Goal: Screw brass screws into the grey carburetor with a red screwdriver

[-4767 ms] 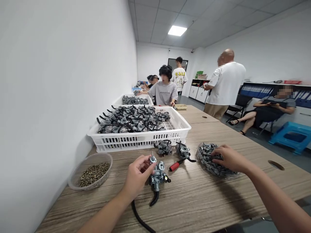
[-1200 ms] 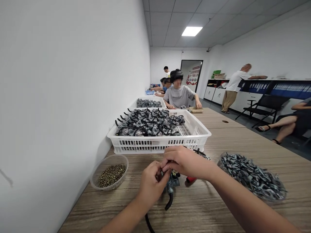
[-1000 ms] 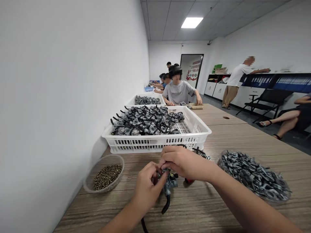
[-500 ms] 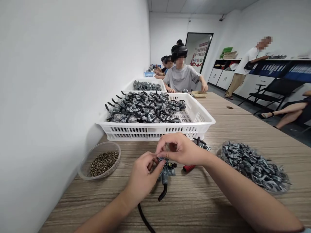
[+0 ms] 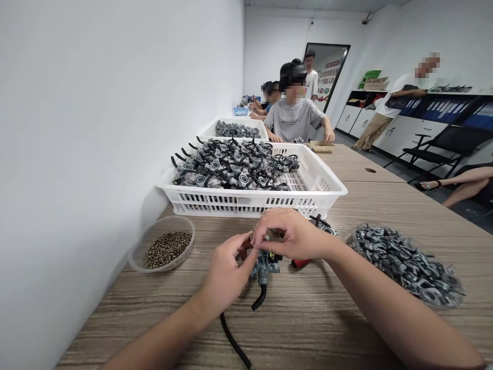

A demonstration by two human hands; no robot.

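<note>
A metal carburetor [image 5: 265,264] with a short black hose [image 5: 259,298] pointing toward me is on the wooden table under my fingers. My left hand [image 5: 227,264] is closed at its upper left side, thumb and fingers pinched together. From above and the right, my right hand [image 5: 295,236] pinches at the same spot, its fingertips meeting those of the left. Whatever small piece lies between them is mostly covered. Partly behind my right wrist lie another carburetor [image 5: 328,230] and a red handle [image 5: 300,263].
A white crate [image 5: 246,201] of carburetors stands ahead, with a second crate behind it. Left is a clear bowl [image 5: 164,224] of small screws; right, a container of grey metal parts [image 5: 408,267]. A loose black hose [image 5: 233,341] lies in front. Several people are beyond.
My left thumb has slid back from the carburetor's top, uncovering more of it. Both hands stay pinched together. The view has shifted slightly, and a standing person now shows near the doorway.
</note>
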